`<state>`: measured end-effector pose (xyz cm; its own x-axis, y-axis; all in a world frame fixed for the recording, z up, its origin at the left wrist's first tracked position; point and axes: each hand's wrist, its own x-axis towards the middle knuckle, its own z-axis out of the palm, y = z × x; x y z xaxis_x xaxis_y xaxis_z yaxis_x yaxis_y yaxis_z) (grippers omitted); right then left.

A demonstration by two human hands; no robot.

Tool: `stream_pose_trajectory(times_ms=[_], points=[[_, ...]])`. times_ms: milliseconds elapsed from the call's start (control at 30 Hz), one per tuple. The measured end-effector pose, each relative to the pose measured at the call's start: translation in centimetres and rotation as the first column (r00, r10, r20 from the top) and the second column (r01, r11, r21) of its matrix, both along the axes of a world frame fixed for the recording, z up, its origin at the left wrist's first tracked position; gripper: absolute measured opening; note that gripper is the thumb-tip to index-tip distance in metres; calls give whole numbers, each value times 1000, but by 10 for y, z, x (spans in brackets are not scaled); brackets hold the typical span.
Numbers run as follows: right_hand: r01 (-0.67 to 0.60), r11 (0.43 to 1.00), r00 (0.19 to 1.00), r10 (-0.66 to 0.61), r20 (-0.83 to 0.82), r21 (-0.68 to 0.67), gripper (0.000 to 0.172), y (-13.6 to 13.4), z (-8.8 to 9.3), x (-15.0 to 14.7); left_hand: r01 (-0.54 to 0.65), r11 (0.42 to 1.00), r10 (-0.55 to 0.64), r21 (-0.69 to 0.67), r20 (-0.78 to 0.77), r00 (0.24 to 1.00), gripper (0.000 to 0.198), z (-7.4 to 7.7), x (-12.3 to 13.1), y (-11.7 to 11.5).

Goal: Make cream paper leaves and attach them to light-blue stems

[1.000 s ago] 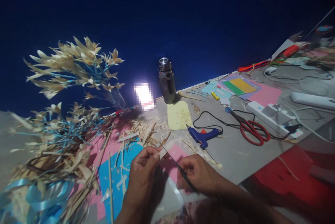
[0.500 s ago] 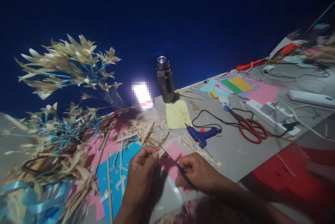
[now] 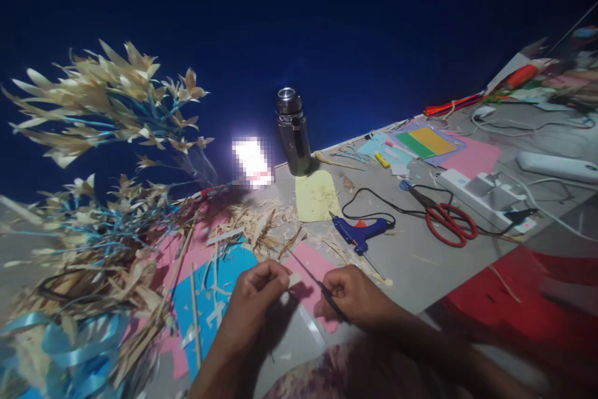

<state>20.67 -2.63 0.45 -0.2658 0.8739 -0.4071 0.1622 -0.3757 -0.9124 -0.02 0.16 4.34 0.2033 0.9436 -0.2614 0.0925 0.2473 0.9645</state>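
My left hand (image 3: 261,287) pinches a small pale strip (image 3: 294,280), perhaps corn husk, between thumb and fingers. My right hand (image 3: 348,296) is closed around slim dark scissors (image 3: 327,295), whose thin blades point up and left, just beyond the strip's end. Below both hands lies a pink sheet (image 3: 308,265) on the table. A blue glue gun (image 3: 359,234) rests a little beyond my right hand. Left of my left hand is a blue sheet (image 3: 205,287) strewn with pale scraps.
A dark flask (image 3: 294,140) stands at the back beside a yellow sheet (image 3: 315,197). Red-handled scissors (image 3: 451,225) and a power strip (image 3: 481,197) with cables lie to the right. Pale husk flowers (image 3: 116,106) rise at the left above husk scraps (image 3: 144,293) and blue ribbon (image 3: 75,343).
The scissor blades have come away from the pale strip, which they crossed before. The left hand has turned the strip slightly. The whole view has shifted a little.
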Motion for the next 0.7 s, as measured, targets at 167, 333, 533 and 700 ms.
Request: stream_pose_trajectory(times_ms=[167, 333, 533, 700], points=[[132, 990, 990, -130, -57, 42, 46, 1, 4, 19, 233, 963, -145, 135, -468, 872, 24, 5, 1, 12], [174, 983, 981, -168, -92, 61, 45, 2, 6, 32, 341, 916, -61, 211, -766, 640, 22, -4, 18, 51], [191, 981, 975, -188, -115, 17, 42, 1, 4, 33, 361, 910, 12, 205, -882, 471, 15, -25, 51, 76], [196, 981, 968, -194, -158, -8, 44, 6, 4, 34, 358, 910, 37, 209, -901, 433, 19, -33, 54, 77]])
